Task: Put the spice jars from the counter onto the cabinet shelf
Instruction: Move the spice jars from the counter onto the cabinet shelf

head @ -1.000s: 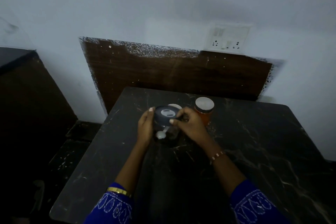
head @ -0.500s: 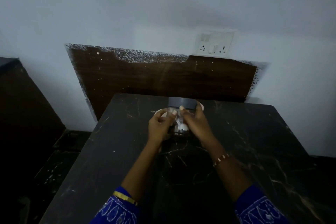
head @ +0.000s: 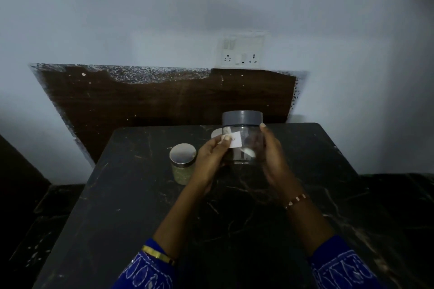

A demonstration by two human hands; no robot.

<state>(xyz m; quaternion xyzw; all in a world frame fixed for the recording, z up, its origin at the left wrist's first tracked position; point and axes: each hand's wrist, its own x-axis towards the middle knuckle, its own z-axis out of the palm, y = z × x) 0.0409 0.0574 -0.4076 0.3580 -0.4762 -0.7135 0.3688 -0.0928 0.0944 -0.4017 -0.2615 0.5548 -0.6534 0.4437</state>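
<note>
A clear jar with a dark grey lid (head: 243, 134) and a small white label is held upright above the black marble counter (head: 131, 213), between both hands. My left hand (head: 211, 162) grips its left side with the thumb on the label. My right hand (head: 273, 159) cups its right side. A smaller jar with a silver lid (head: 182, 164) and greenish contents stands on the counter just left of my left hand. Another pale lid (head: 215, 134) peeks out behind the held jar, mostly hidden.
A dark wooden panel (head: 164, 101) leans on the white wall behind the counter, with a switch and socket plate (head: 240, 53) above it. A dark cabinet edge (head: 14, 171) shows at the far left. Dark floor lies on both sides.
The grey-lidded jar has been lifted off the counter and turned upright between both hands. The silver-lidded jar is now uncovered on the left; the view has shifted.
</note>
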